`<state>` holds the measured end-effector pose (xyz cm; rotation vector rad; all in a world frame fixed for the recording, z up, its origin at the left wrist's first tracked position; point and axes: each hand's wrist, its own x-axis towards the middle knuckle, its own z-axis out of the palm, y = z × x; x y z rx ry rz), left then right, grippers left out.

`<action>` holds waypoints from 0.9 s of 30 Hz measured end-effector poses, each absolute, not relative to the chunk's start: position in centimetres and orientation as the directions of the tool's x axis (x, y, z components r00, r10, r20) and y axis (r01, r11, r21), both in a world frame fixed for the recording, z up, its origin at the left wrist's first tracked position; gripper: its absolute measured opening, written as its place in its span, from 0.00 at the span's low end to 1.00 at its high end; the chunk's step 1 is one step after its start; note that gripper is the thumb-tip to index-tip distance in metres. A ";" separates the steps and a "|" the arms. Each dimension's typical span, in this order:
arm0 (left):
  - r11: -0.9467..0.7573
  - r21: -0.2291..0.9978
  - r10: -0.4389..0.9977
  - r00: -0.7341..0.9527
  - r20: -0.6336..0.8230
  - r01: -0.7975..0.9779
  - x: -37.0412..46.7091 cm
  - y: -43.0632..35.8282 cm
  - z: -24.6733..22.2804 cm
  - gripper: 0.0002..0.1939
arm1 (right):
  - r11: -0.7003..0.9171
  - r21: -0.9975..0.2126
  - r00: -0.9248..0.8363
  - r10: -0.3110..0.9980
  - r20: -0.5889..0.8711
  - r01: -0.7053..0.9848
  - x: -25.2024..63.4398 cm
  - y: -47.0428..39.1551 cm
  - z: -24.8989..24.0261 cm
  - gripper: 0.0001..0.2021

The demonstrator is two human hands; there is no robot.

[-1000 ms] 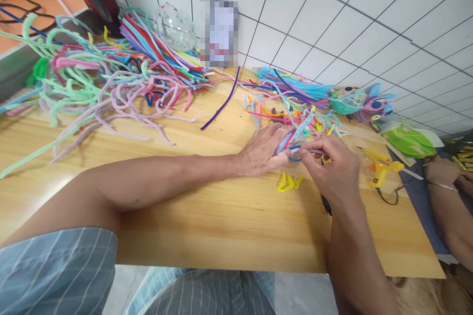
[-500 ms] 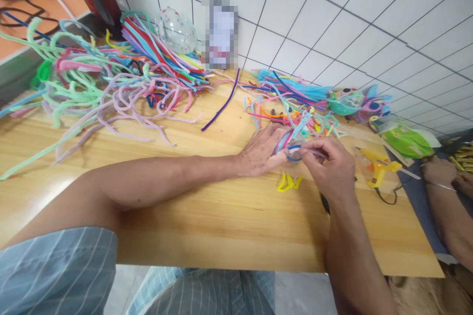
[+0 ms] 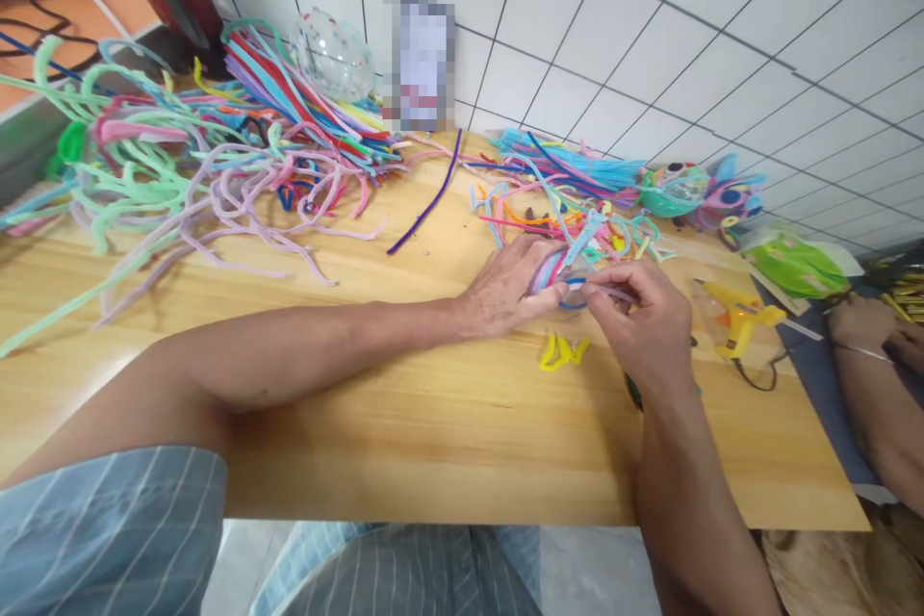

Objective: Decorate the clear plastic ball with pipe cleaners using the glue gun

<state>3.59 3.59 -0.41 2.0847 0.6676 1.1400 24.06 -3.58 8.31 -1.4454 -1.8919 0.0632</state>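
Note:
My left hand (image 3: 505, 294) is closed around a clear rounded craft piece (image 3: 554, 268) banded with purple, pink and blue pipe cleaners. A blue pipe-cleaner ring (image 3: 574, 282) shows on its near side, by my left thumb. Against that ring, my right hand (image 3: 646, 313) pinches a pale purple pipe cleaner (image 3: 619, 293) between thumb and fingers. The palm side of my left hand and much of the piece are hidden. Bent yellow pipe cleaners (image 3: 563, 353) lie on the table just below both hands.
Pipe cleaners (image 3: 217, 183) pile up at the left, with a clear ball (image 3: 336, 56) behind. A phone (image 3: 423, 63) leans on the tiled wall. Rightward are finished-looking fish crafts (image 3: 675, 190), a yellow glue gun (image 3: 740, 318) and another person's arm (image 3: 873, 395).
The whole view has shifted slightly. My hands keep nearly the same hold on the craft piece, with the right fingers still pinching the pale purple pipe cleaner at the blue ring.

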 end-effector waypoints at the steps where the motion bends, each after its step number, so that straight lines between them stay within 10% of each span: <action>1: -0.651 0.750 0.696 0.486 0.528 0.118 3.6 3.6 -0.5 0.32 | 0.350 -0.465 -0.076 0.856 0.512 0.813 24.2 -3.6 8.3 0.05; 27: -0.603 0.780 0.743 0.473 0.473 0.167 3.5 2.6 0.4 0.31 | 0.258 -0.593 0.043 0.894 0.445 0.763 23.4 -3.7 8.3 0.05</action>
